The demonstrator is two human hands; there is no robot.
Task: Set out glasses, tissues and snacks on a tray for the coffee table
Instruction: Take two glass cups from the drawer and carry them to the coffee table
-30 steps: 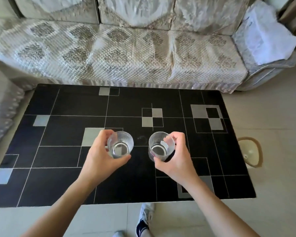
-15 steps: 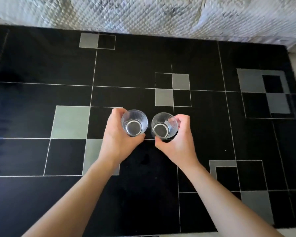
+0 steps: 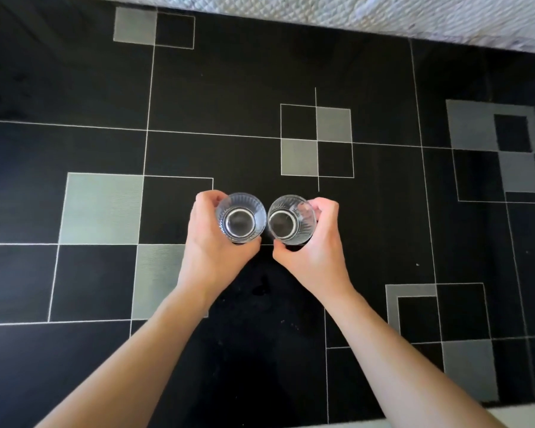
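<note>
Two clear ribbed glasses stand side by side, nearly touching, over the middle of the black coffee table [image 3: 383,72]. My left hand [image 3: 212,251] wraps around the left glass [image 3: 241,218] from its left side. My right hand [image 3: 317,251] grips the right glass [image 3: 292,219] from its right side. Both glasses are upright and empty. I cannot tell whether their bases rest on the table. No tray, tissues or snacks are in view.
The table top is black with grey squares and thin white lines. A quilted pale sofa cover [image 3: 414,17] runs along the far edge at the top right. A strip of pale floor [image 3: 445,420] shows at the near right edge.
The view has closed in on the table and the sofa has slid out of the top. Both hands have brought the two glasses closer together, lower over the table's middle.
</note>
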